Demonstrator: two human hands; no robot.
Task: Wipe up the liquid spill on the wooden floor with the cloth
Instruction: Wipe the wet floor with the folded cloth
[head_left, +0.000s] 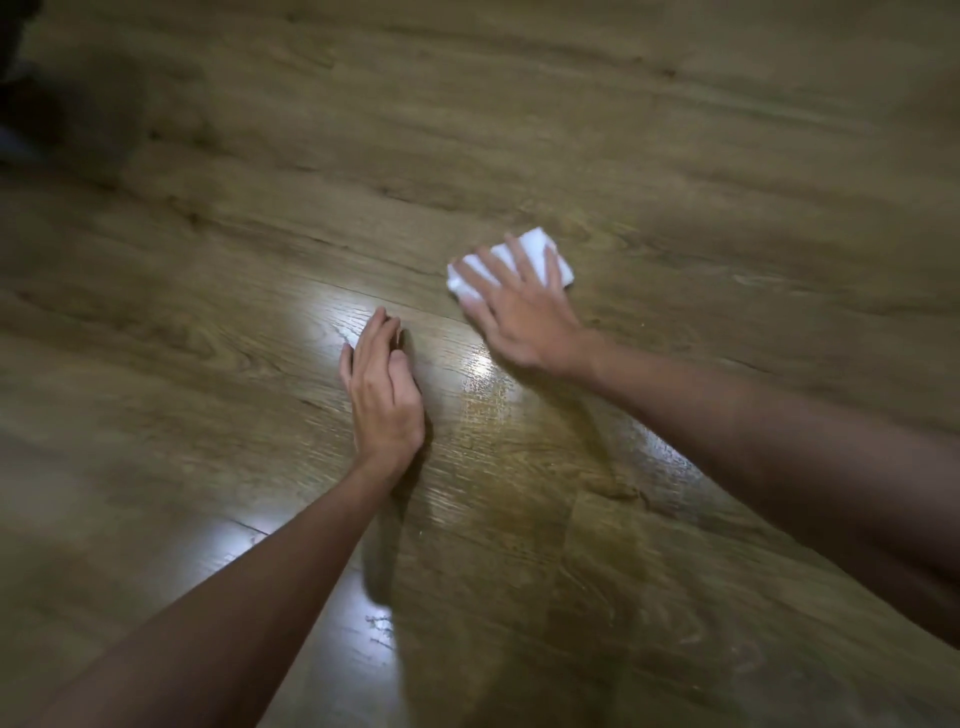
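dim, warm light overall. white glare sits on the wooden floor (675, 156) just past the left hand's fingers (376, 332) and nearer along that forearm. the right hand (519, 312) is motion-blurred; edges smear and darken.

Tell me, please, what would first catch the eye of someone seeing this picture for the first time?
The white cloth stands out most, lying on the wooden floor right of centre, with the right hand pressed flat on it, fingers spread. Next come the bright glare patches on the floor around the left hand, which rests on the boards near the middle.
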